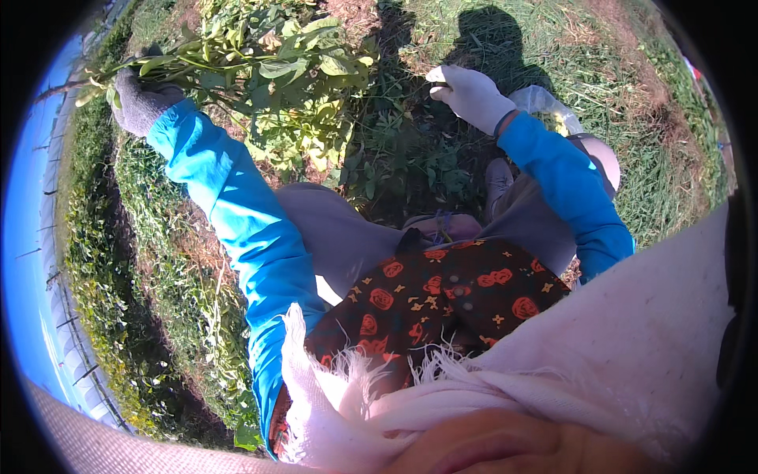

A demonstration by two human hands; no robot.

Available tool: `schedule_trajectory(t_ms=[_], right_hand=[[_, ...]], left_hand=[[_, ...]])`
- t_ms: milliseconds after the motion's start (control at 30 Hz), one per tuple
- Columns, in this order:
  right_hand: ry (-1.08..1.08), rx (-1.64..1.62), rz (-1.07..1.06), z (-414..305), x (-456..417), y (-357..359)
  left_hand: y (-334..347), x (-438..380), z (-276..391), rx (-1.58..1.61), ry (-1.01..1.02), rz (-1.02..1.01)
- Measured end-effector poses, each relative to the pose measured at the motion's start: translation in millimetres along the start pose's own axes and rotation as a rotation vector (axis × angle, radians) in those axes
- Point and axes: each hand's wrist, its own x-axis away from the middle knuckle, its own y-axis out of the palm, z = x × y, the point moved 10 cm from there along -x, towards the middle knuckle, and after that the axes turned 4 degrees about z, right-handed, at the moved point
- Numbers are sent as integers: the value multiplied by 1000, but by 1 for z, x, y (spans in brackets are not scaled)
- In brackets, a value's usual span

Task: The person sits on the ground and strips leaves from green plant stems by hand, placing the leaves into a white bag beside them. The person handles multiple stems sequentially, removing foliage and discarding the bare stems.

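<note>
My left hand [139, 101], in a grey knit glove, is closed around the stems of an uprooted bean plant [231, 65] at the upper left. Its bare root end points left past the hand, while leaves and green pods spread to the right. In a white glove, my right hand [468, 98] is raised at the upper middle, thumb and fingertips close together around a small dark thing or gap; which of the two cannot be told. A clear plastic bag [542, 103] with something yellowish-green in it lies beside the right wrist.
Leafy bean plants [296, 133] grow before my knees. Cut grass and weeds [639, 136] cover the ground at the right. Crop rows [142, 237] run along the left, with a long pale greenhouse [59, 195] beyond. My shoe [498, 178] is near the right knee.
</note>
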Motion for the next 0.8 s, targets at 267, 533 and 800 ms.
schedule_trajectory(t_ms=[267,533,800], right_hand=[[10,-291,173,-42,-61,-47],[259,-651,218,1,-69,-55],[195,-1207,517,75,-60,-150]], left_hand=[[109,153,-140,-150,-483,-442],[180,205,-136,-479,-284,-761],[114,309,-241,-605,-294,-1278]])
